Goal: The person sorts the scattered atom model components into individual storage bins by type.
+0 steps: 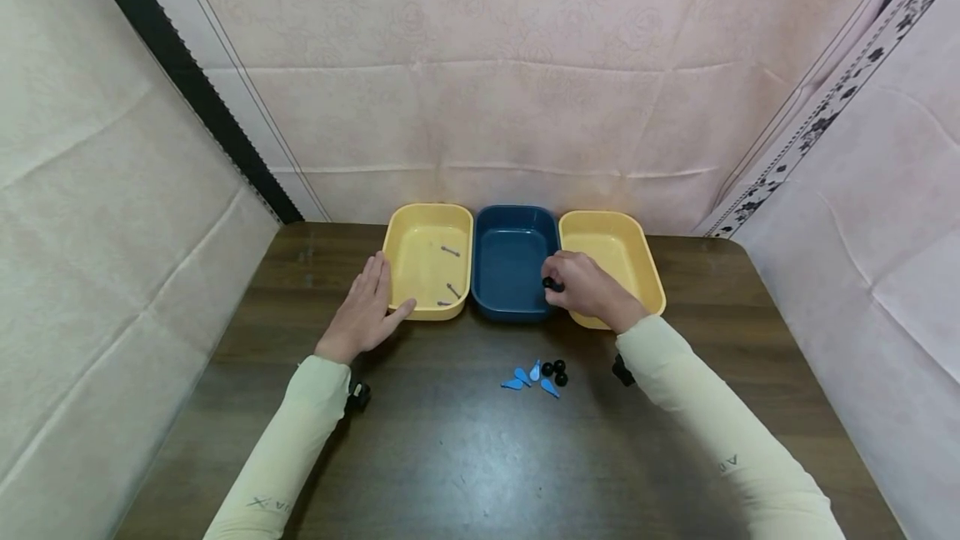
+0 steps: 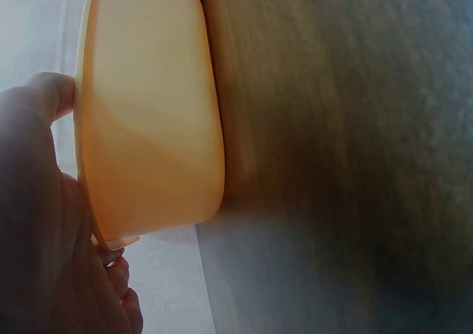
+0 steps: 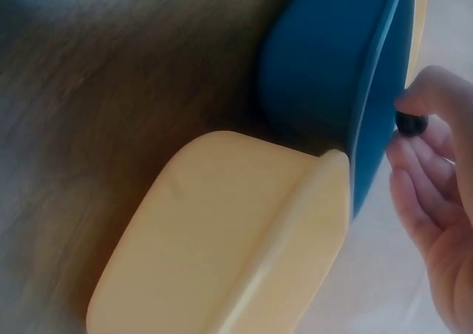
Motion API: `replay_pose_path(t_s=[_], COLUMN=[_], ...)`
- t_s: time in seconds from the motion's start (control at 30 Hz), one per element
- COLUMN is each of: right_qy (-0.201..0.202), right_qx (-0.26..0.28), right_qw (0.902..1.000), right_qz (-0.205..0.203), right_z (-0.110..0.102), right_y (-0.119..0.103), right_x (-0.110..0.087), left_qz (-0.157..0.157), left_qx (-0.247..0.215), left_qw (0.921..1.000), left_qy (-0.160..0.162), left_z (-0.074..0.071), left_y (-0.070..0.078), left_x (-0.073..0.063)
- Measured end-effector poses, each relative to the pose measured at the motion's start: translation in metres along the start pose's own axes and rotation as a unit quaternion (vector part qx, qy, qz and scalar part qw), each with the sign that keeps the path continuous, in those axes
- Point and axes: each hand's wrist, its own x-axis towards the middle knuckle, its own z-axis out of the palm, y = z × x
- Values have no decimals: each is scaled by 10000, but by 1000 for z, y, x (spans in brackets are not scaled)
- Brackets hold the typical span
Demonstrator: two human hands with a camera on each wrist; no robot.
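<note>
My right hand (image 1: 591, 286) is over the right edge of a blue tray (image 1: 514, 313). Its thumb and fingers pinch a small black ball (image 3: 412, 124), seen clearly in the right wrist view. My left hand (image 1: 363, 312) rests against the left yellow tray (image 1: 415, 273), fingers straight along its left rim and thumb over its front corner. Several thin grey sticks (image 1: 450, 251) lie in that tray. Closer to me on the table, a few black balls (image 1: 561, 379) sit beside several blue teardrop-shaped pieces (image 1: 512, 384).
A right yellow tray (image 1: 600, 227) stands against the blue one, partly covered by my right hand and wrist. All three trays line up along the back of the dark wooden table (image 1: 450, 457). Pale cloth (image 1: 525, 107) hangs behind and at both sides.
</note>
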Motion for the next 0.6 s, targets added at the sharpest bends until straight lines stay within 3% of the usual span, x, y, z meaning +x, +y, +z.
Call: replay_pose_path(t_s=[0.2, 0.6], right_qy=[74, 180], right_qx=[-87, -272], right_qw=[9999, 9995], right_qz=[80, -56], right_z=[-3, -37], right_y=[-1, -11], right_x=[3, -15], left_qz=[6, -23], left_qx=[-35, -70], left_qw=[10000, 10000], left_qy=[-1, -7], left_z=[-2, -1], left_y=[1, 1], left_x=[-2, -1])
